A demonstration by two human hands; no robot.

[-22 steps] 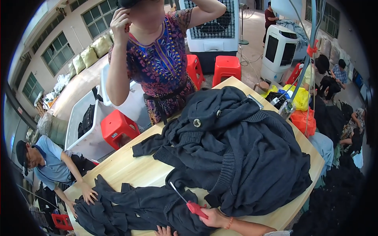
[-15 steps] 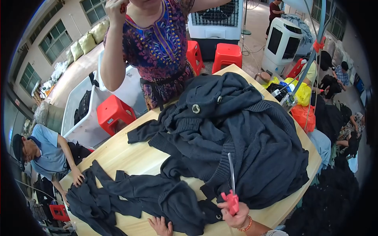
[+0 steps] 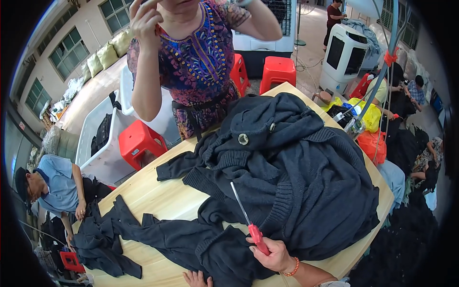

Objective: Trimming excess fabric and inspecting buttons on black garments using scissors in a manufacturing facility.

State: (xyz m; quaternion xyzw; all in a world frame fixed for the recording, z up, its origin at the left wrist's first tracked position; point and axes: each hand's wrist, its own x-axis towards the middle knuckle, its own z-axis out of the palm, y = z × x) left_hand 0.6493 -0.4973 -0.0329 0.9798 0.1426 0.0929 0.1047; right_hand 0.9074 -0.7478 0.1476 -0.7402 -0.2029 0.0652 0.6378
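My right hand (image 3: pixel 275 257) is closed round a red-handled tool (image 3: pixel 257 239) with a long thin metal shaft; its exact kind I cannot make out. The shaft points up and left over the dark knit garments. At the table's near edge my left hand (image 3: pixel 197 279) lies with fingers apart, beside a dark knit cardigan (image 3: pixel 224 253), its palm cut off by the frame. A large heap of dark knitwear (image 3: pixel 311 191), with ribbed edges and a round button (image 3: pixel 243 139), covers the table's right side.
A person in a patterned dress (image 3: pixel 191 71) stands across the wooden table (image 3: pixel 177 195), both arms raised. Another person in a light blue shirt (image 3: pixel 61 182) handles a dark garment at the left end. Red stools (image 3: pixel 278 72), white bins (image 3: pixel 98 129) and an air cooler (image 3: pixel 342 57) stand around.
My right hand has moved left and the tool's shaft now tilts left. The left-end garment has been drawn further left by the person there. The person opposite has raised an arm toward their head.
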